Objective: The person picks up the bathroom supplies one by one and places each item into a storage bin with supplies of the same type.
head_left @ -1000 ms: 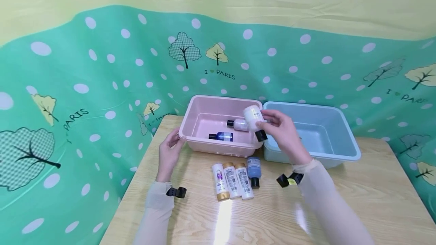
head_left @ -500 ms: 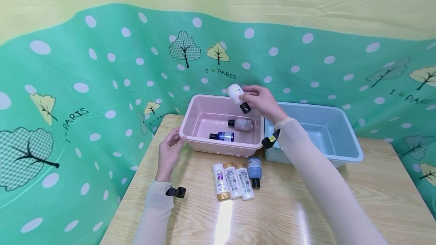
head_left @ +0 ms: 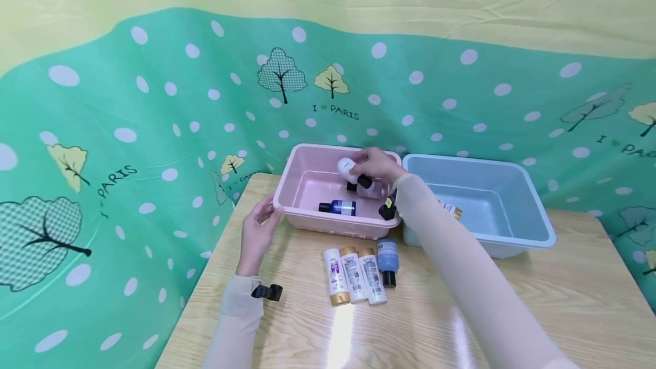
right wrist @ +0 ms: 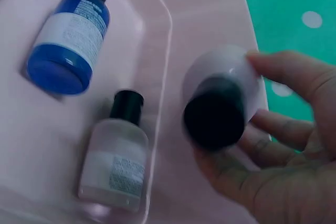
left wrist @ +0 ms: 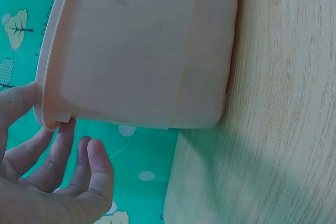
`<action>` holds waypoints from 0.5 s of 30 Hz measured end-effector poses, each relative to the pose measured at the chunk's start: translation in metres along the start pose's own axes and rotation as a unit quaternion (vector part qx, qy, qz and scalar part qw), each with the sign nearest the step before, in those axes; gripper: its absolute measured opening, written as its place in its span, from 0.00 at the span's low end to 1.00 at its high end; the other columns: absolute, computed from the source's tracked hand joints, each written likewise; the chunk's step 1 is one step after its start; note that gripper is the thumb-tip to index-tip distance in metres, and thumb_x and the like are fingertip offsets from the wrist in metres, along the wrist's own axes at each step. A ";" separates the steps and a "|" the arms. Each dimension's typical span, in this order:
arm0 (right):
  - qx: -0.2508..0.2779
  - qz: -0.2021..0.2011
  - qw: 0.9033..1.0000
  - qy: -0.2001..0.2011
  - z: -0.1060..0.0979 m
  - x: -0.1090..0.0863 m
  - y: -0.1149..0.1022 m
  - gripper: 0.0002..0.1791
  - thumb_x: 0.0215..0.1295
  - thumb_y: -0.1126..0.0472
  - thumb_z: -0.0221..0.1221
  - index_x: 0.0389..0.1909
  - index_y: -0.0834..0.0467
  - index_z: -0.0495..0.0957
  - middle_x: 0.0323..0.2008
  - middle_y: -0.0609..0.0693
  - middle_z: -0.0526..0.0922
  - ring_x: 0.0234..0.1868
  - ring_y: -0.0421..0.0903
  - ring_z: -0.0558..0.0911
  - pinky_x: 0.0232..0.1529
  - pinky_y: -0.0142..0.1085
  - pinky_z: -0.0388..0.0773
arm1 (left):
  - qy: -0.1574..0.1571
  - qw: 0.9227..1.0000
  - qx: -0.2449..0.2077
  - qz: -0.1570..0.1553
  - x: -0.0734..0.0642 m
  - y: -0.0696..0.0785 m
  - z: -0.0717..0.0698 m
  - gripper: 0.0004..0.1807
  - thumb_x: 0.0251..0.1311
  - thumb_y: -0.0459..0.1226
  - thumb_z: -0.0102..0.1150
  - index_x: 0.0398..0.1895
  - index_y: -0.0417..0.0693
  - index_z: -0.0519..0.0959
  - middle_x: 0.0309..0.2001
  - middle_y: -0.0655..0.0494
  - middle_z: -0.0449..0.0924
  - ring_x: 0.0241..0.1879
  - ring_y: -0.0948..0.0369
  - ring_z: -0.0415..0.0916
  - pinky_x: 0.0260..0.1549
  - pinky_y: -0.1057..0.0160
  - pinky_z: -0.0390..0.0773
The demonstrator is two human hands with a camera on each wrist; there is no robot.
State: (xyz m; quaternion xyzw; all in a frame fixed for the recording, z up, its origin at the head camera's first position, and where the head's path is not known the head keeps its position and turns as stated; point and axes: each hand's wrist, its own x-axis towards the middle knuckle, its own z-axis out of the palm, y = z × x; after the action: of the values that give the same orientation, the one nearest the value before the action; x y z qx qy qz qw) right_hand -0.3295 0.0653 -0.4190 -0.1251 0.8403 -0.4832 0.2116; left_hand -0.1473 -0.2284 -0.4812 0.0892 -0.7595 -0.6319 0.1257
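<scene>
My right hand (head_left: 377, 165) grips a white bottle with a black cap (head_left: 348, 169) inside the pink plastic bin (head_left: 328, 222). In the right wrist view the black cap (right wrist: 215, 116) points toward the camera, with thumb and fingers round the white body. Below it on the bin floor lie a clear pinkish bottle with a black cap (right wrist: 114, 163) and a blue bottle with a black cap (right wrist: 71, 45). My left hand (head_left: 258, 235) pinches the bin's left front corner. Thumb and fingertips meet the rim (left wrist: 50, 66) in the left wrist view.
A light blue bin (head_left: 512, 240) stands right of the pink one, and part of a white and gold bottle (head_left: 451, 209) shows in it. In front lie several white bottles (head_left: 353, 275) with gold caps and a blue bottle (head_left: 388, 256) on the wooden table (head_left: 302, 329).
My right hand has carried the white bottle left from the gap between the bins, up over the pink bin, then down into it. My left hand has stayed at the corner.
</scene>
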 end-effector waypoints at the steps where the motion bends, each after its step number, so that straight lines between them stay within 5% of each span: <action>1: -0.010 -0.003 1.000 0.000 0.000 0.000 0.001 0.29 0.60 0.64 0.67 0.63 0.66 0.74 0.54 0.62 0.80 0.51 0.55 0.80 0.55 0.44 0.78 | 0.001 1.000 -0.002 -0.001 0.000 0.000 0.001 0.26 0.66 0.42 0.66 0.66 0.50 0.76 0.55 0.43 0.81 0.53 0.52 0.76 0.47 0.67 0.78; 8: -0.001 -0.026 0.999 0.031 -0.003 -0.005 -0.006 0.23 0.67 0.68 0.60 0.62 0.68 0.73 0.51 0.63 0.80 0.47 0.60 0.81 0.49 0.50 0.81 | 0.003 1.000 -0.003 -0.001 -0.001 0.000 0.003 0.26 0.66 0.42 0.66 0.66 0.51 0.76 0.55 0.42 0.81 0.52 0.52 0.76 0.46 0.67 0.79; 15: 0.006 -0.062 0.998 0.031 -0.010 -0.033 -0.035 0.22 0.70 0.63 0.60 0.62 0.66 0.73 0.51 0.61 0.80 0.50 0.61 0.82 0.48 0.45 0.83 | 0.005 1.000 -0.008 0.000 -0.001 -0.001 0.001 0.27 0.66 0.43 0.66 0.67 0.51 0.75 0.55 0.44 0.81 0.52 0.52 0.76 0.45 0.70 0.79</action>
State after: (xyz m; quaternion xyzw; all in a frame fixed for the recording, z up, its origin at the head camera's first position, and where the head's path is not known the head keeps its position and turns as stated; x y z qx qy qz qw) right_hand -0.3055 0.0692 -0.3770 -0.1602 0.8344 -0.5040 0.1556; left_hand -0.1467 -0.2275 -0.4826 0.0909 -0.7542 -0.6372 0.1301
